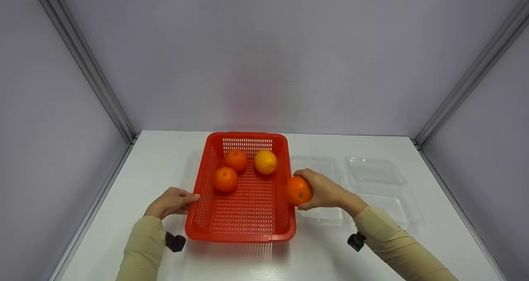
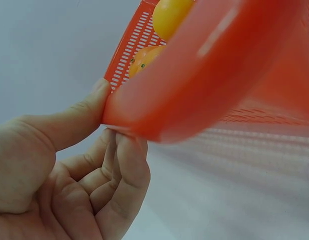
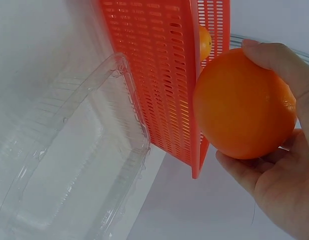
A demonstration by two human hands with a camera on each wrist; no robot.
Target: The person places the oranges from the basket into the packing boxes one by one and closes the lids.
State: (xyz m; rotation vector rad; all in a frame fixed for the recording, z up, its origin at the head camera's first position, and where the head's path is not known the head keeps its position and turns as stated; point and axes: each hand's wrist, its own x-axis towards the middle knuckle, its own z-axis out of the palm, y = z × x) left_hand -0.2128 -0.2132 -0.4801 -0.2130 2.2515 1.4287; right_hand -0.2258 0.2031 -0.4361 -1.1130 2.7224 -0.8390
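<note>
My right hand [image 1: 324, 190] grips an orange [image 1: 299, 191] right at the right rim of a red plastic basket [image 1: 241, 238]. In the right wrist view the thumb and fingers wrap around this orange [image 3: 244, 105], which overlaps the basket's edge. On the opposite side, my left hand [image 1: 171, 202] pinches the basket's left rim between thumb and fingers, as the left wrist view also shows. Inside the basket lie two oranges, one nearer [image 1: 225, 179] and one farther [image 1: 236, 160], plus a yellow-orange fruit [image 1: 265, 162] at the back right.
Clear plastic clamshell containers stand to the right of the basket, one [image 1: 322, 221] partly behind my right hand and another [image 1: 384, 202] lying open farther right. The white table [image 1: 165, 148] meets grey walls [image 1: 264, 66] at its back and sides.
</note>
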